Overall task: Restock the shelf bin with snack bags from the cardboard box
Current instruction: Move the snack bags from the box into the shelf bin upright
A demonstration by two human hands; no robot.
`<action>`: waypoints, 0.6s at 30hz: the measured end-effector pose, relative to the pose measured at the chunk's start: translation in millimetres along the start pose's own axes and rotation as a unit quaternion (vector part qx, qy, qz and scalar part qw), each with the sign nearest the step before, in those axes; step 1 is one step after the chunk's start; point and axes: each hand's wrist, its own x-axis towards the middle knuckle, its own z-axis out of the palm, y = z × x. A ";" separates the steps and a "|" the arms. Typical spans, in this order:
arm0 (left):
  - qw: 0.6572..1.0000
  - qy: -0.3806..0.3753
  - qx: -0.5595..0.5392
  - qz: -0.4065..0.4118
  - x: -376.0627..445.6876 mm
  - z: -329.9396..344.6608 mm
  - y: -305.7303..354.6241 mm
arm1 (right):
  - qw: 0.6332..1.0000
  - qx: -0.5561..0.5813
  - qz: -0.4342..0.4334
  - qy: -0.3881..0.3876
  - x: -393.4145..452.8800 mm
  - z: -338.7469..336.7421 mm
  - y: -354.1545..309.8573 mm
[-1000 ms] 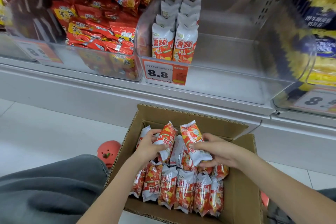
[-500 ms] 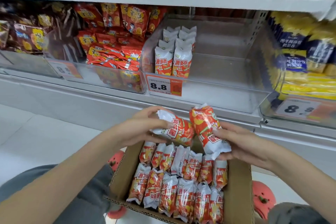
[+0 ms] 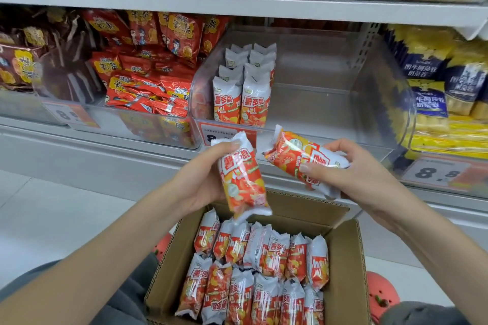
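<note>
Snack bags: glossy red-orange and white, held above the cardboard box (image 3: 346, 266) | clear shelf bin (image 3: 330, 103) on a white store shelf, pale floor | left hand (image 3: 200, 182) curled round upright bag (image 3: 241, 179); right hand (image 3: 351, 169) curled round tilted bag (image 3: 301, 158).

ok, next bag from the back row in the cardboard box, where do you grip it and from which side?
Take the back-row bag by its upper body, just under the crimped top seal, coming straight down from above. The bags stand upright and packed side by side against the cardboard box walls, so only the tops are exposed. Both hands are busy now: left hand and right hand each hold a bag.
</note>
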 end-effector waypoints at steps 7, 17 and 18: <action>0.998 0.053 -0.006 -0.012 -1.6 2.4 -1.5 | 1.000 0.013 0.001 -0.021 6.2 7.9 -2.9; 0.997 -0.073 0.027 0.023 -6.4 12.6 -6.4 | 0.999 0.010 -0.029 -0.017 5.8 21.7 5.0; 0.996 -0.084 0.024 0.027 -6.1 11.7 -6.1 | 0.999 0.012 -0.034 -0.022 5.3 22.6 4.4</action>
